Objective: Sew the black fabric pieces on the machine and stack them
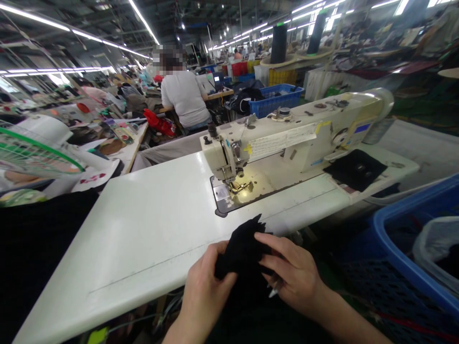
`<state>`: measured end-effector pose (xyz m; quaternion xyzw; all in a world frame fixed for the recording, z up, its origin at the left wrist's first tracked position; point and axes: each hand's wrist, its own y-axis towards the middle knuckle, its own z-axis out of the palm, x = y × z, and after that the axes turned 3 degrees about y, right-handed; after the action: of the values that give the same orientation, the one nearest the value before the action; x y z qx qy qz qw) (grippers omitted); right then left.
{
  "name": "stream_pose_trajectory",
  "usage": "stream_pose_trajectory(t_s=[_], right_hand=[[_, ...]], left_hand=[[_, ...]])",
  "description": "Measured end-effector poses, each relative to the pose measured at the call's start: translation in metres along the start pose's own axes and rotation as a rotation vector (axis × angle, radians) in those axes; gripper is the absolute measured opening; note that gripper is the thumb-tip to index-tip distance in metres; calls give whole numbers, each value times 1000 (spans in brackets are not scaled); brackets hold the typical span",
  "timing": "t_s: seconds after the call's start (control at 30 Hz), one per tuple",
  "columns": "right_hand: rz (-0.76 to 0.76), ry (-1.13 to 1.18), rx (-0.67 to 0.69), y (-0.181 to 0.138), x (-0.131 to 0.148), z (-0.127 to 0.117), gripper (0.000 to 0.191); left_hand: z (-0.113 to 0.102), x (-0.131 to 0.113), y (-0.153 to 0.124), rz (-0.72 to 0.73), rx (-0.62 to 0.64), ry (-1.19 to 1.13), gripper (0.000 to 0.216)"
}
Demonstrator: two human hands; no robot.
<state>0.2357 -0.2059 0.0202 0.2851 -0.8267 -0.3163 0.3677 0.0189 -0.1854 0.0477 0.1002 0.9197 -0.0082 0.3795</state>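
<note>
My left hand [206,286] and my right hand [292,274] both pinch a small piece of black fabric [244,246] at the near edge of the white sewing table [154,229]. The fabric's top edge pokes up over the table edge. A small white tool tip shows under my right hand's fingers. The cream sewing machine [294,134] stands beyond, its lit needle and presser foot [238,184] a short way past the fabric.
A black cloth piece [355,169] lies on the table right of the machine. A blue plastic crate [412,248] stands at my right, dark fabric at my left. A person in a white shirt [184,98] sits ahead with their back turned. A green-rimmed fan [32,153] is at left.
</note>
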Motion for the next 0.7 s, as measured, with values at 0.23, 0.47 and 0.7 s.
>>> stream_pose_trajectory(t_s=[0.23,0.47,0.7], right_hand=[[-102,-65,-24,2,3,-3,21],[-138,-115,-10,1,4,-8,23],[-29,66,34,-4,3,-9,20]], left_hand=[[1,-9,0,-72,-27,-14,20],[4,-14,1,-139,-32,-55,21],[4,-8,1,-89,-32,-51,22]])
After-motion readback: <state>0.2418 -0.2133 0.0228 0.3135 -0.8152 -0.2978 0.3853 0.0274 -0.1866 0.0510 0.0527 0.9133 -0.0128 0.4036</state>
